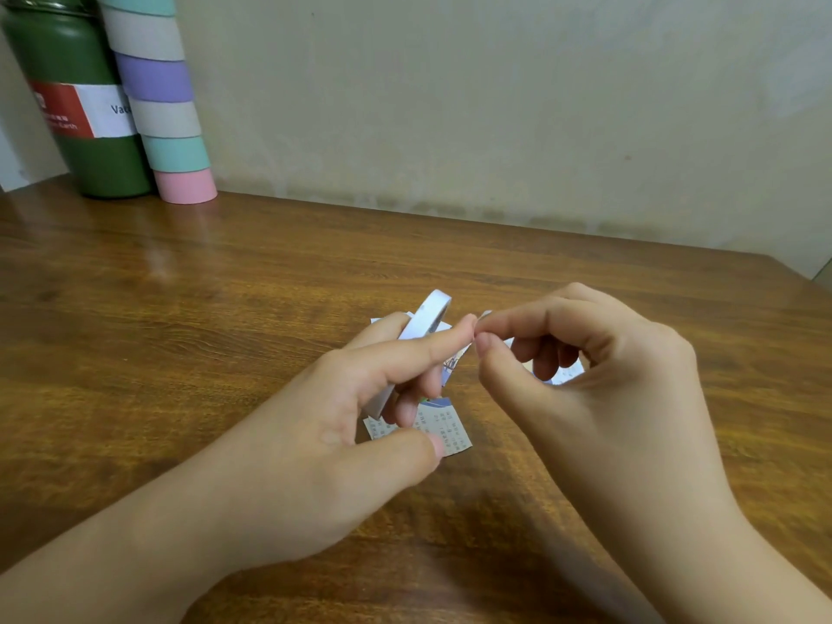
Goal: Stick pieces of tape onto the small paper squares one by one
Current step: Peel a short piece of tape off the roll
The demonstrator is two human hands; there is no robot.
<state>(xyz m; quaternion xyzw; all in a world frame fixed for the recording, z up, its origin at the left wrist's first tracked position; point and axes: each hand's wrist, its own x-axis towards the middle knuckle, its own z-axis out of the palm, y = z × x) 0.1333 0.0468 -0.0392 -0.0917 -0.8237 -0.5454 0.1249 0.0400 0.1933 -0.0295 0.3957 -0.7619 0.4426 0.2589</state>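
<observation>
Between the two sets of fingertips the tape end is sitting: the right hand (pixel 599 376) is pinching thumb and forefinger together, apparently on the free end, right against the left forefinger tip. The left hand (pixel 360 398) is gripping the white tape roll (pixel 421 328) on edge, its band running up and away from that pinch. Below both hands, printed paper squares (pixel 443 427) are lying flat on the wooden table (pixel 225 286), partly hidden; the right hand is judged nearer for pulling.

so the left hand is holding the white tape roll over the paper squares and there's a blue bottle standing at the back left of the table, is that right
Not quite: the bottle is dark green, not blue, as the head view shows. The rest holds: the left hand holds the white tape roll over the paper squares, and the bottle stands at the table's back left.
</observation>
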